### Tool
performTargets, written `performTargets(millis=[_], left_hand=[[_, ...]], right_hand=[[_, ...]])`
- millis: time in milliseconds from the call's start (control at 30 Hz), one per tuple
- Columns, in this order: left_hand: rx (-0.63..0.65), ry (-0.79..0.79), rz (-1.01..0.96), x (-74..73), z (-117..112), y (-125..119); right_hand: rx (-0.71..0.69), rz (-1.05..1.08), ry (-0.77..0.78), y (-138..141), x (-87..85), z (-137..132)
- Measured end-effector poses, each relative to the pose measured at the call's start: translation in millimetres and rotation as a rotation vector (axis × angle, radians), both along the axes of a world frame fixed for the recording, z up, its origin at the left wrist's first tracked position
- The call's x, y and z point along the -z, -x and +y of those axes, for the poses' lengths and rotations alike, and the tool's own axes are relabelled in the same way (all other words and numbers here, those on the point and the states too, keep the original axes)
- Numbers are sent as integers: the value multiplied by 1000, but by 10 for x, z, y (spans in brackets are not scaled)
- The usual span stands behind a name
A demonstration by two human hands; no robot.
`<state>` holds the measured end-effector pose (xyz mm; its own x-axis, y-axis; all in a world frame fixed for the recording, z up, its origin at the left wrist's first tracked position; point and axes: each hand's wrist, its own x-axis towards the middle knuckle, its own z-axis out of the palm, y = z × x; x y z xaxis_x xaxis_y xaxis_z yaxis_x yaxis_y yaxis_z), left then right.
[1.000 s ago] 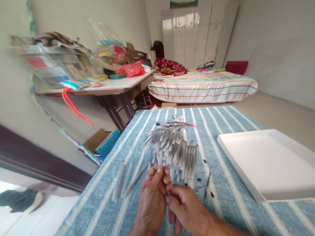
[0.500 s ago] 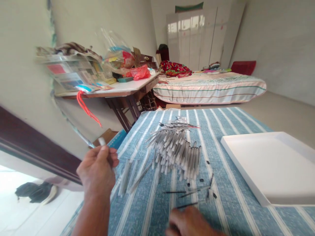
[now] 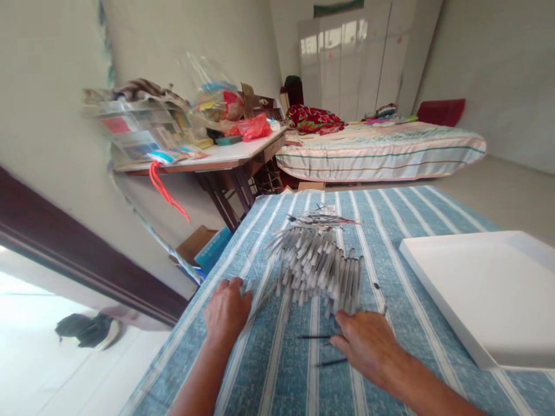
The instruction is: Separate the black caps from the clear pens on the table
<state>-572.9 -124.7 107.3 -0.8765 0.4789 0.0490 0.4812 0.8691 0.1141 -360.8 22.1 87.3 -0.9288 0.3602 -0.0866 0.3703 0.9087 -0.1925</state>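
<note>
Two hands are down on the bench, which carries a blue striped cloth; both palms face down.

Left hand: lies flat near the left edge of the cloth, fingers straight; grip open, nothing seen in it; fingertips reach the near ends of a few loose grey tubes lying slantwise between hand and pile.

Pile: many grey tubes with pale ends, heaped mid-bench, mostly pointing toward the near edge; it sits just beyond the two hands.

Right hand: at the near foot of the pile, knuckles up, fingers bent down to the cloth; fingertips hidden behind the hand, so cannot tell whether the grip has hold of anything.

Refills: two thin black ones lie loose on the cloth just left of the right hand, one level with the thumb, one nearer the wrist; thumb just beside the upper one, contact not clear.

Far bundle: thin dark rods, one reddish, at the far end of the pile.

Tray: white, shallow, on the right of the bench, well apart from both hands.

Beyond: side bench with clutter and a red bag; bed; wardrobe.
</note>
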Motion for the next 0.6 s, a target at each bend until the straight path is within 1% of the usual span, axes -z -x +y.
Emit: performTargets(millis=[133, 200, 300, 400, 500, 533, 600], left_hand=[[189, 76, -44, 79, 104, -108], [218, 96, -72, 117, 154, -138], [211, 103, -124, 128, 179, -134], [183, 91, -177, 73, 133, -102], [166, 60, -229, -27, 65, -125], [180, 21, -282, -63, 53, -162], [249, -115, -480, -128, 59, -284]], right_hand=[[9, 10, 4, 15, -23, 29], [2, 23, 6, 17, -37, 41], [-10, 41, 21, 14, -60, 62], [-10, 51, 54, 14, -73, 89], [3, 99, 105, 15, -60, 119], [10, 130, 141, 16, -51, 129], [20, 213, 266, 20, -34, 150]])
